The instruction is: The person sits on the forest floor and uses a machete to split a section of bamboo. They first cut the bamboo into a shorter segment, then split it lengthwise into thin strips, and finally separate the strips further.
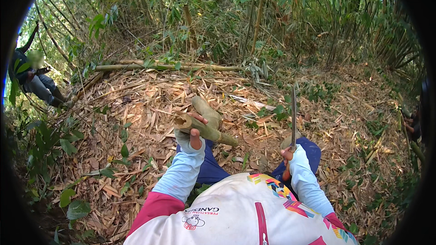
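Note:
My left hand [196, 137] is closed around a short, greenish-brown length of bamboo [213, 134]. It lies slanted, its hollow, rough-edged end toward the upper left and its narrower end toward the lower right. On the other side, my right hand [287, 155] grips a machete [293, 118] by its handle, the long blade pointing up and apart from the bamboo. Just beyond the bamboo is an olive-coloured shape [206, 108], apparently my boot. My knees in blue trousers [309, 151] are bent below.
Dry bamboo leaves [136, 122] cover the ground. A long bamboo pole [168, 67] lies across the far side, before dense bamboo stalks [259, 18]. A person [34, 75] stands at the far left; part of another person [414, 124] shows at the right edge.

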